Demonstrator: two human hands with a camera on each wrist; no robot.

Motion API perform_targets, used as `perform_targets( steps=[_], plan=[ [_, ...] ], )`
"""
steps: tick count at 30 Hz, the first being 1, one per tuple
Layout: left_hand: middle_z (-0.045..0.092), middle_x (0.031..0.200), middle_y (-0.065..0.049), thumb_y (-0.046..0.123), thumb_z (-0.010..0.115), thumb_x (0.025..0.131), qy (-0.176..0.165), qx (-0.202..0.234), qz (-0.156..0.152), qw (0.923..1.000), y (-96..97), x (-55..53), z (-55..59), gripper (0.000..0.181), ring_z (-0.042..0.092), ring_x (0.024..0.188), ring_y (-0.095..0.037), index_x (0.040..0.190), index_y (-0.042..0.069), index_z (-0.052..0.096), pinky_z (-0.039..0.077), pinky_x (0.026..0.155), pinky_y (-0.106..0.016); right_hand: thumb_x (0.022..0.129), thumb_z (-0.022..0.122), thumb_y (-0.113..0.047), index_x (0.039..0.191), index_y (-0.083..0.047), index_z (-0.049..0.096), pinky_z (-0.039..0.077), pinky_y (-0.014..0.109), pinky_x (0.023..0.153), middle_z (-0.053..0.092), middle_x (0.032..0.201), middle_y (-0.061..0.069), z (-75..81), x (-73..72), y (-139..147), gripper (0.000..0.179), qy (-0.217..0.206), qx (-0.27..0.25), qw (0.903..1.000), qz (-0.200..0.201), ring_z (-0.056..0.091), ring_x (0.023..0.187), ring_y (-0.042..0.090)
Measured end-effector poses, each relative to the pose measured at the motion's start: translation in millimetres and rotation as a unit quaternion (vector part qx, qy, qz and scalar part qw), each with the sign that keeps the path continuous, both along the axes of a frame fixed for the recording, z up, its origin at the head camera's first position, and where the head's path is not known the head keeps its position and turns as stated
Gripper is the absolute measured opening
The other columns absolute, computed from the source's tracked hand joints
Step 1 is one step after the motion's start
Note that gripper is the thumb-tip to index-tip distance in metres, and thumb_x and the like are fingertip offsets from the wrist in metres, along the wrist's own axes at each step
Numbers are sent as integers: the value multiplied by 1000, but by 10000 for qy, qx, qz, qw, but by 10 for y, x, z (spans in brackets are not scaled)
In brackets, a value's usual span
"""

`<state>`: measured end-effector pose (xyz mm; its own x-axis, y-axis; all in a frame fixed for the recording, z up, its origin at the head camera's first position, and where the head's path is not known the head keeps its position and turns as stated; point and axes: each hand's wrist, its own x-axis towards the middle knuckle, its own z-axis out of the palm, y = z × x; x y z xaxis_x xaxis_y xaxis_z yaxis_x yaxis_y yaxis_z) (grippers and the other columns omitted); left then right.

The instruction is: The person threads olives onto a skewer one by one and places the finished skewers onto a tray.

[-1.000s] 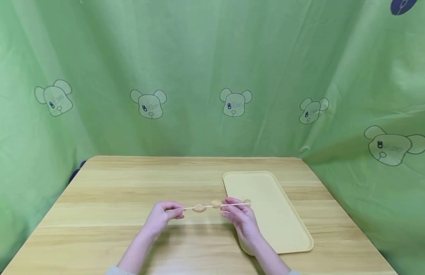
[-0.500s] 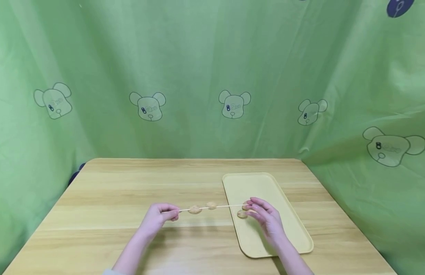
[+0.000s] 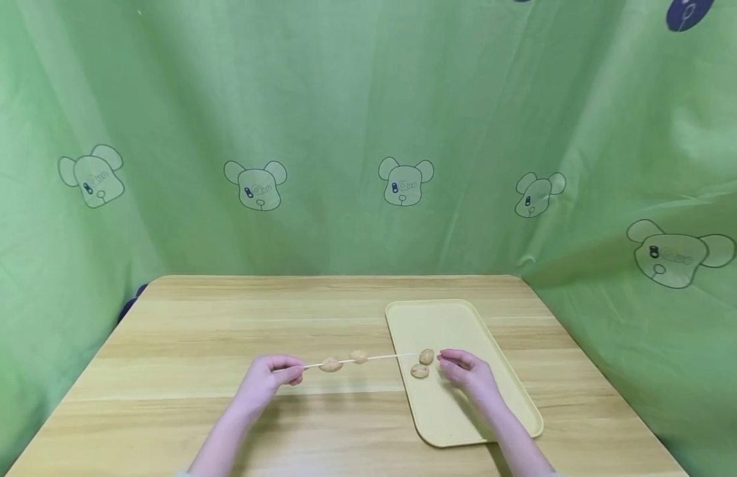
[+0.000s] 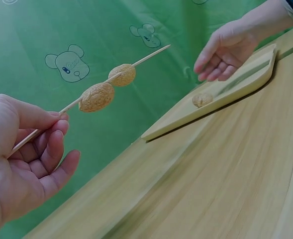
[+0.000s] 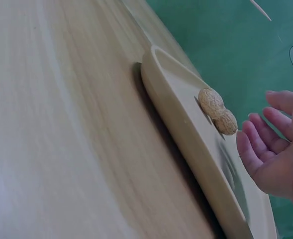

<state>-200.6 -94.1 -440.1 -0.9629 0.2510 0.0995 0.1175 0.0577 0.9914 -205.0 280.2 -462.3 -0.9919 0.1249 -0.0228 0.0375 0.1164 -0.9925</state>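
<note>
Skewer [image 4: 151, 56] is partly hidden by left hand [image 3: 270, 377] pinching it, right hand [image 3: 468, 375] relaxed

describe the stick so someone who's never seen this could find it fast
Start at the wooden table and find the yellow tray on its right side. Left of the tray, the left hand pinches one end of the stick, whose free, pointed end aims toward the tray. Unlike the two rounded, wrinkled brown lumps it carries, it is long, thin and straight.

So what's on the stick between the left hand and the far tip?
One wrinkled brown piece, then another, then bare stick, as the left wrist view shows.
</note>
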Motion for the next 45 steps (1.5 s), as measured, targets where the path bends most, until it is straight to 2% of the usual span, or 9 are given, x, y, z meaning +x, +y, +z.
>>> perform_targets(
  steps=[8,18,22,25,28,32,36,41,45],
  plan=[
    [64,75,-3,3,62,83,-102,-10,30,9999,-26,14,-2,23,59,72,-13,98,-15,61,50,74,-28,83,64,-1,116,14,53,52,26,72,60,112,25,-84,-66,-43,38,-89,644,9972,363,61,85,13],
    [65,78,-14,2,62,82,-51,-41,106,9999,-64,5,-23,23,60,71,-13,97,-15,62,51,73,-28,78,70,-4,111,8,60,45,21,53,65,100,18,-96,-117,-104,37,2,1351,9889,612,58,76,14],
    [65,78,-14,2,62,82,-31,-30,92,9999,-78,4,-35,23,60,71,-13,98,-16,61,51,72,-27,75,73,-2,105,9,63,46,19,59,66,95,16,-133,-144,-159,34,242,1689,9840,515,59,77,14],
    [65,78,-15,1,62,82,-78,-10,129,9999,-85,3,-47,23,60,71,-13,97,-16,61,51,72,-27,74,74,-3,99,8,66,48,22,69,67,89,13,-141,-153,-214,28,385,2051,9771,417,60,78,16],
    [65,77,-14,1,62,82,-66,3,139,9999,-89,3,-56,23,60,70,-12,97,-17,61,51,71,-26,75,74,-4,96,6,68,48,25,72,67,87,11,-136,-147,-237,24,393,2270,9724,364,59,78,17],
    [65,76,-12,1,62,83,-66,-9,125,9999,-98,7,-62,23,59,70,-12,97,-17,61,51,71,-26,78,71,-6,103,5,66,49,24,66,66,95,13,-111,-136,-206,28,186,2110,9765,408,59,80,16],
    [65,77,-12,2,62,83,-129,-61,138,9998,-117,4,-56,23,60,72,-14,98,-15,62,51,72,-27,81,68,-5,109,8,62,51,25,62,65,96,14,-63,-132,-155,31,25,1646,9850,523,59,78,17],
    [65,81,-16,4,63,83,-157,-100,134,9997,-129,-10,-44,24,60,73,-15,99,-14,62,51,73,-27,84,64,-2,114,15,55,53,28,74,63,100,21,9,-129,-126,35,152,893,9931,748,63,84,23],
    [65,80,-17,3,63,83,-149,-91,122,9998,-117,-10,-51,24,60,72,-15,98,-15,62,51,72,-27,86,60,-1,115,20,49,53,29,77,62,104,26,66,-113,-104,38,288,490,9926,1077,65,86,21]
  ],
)
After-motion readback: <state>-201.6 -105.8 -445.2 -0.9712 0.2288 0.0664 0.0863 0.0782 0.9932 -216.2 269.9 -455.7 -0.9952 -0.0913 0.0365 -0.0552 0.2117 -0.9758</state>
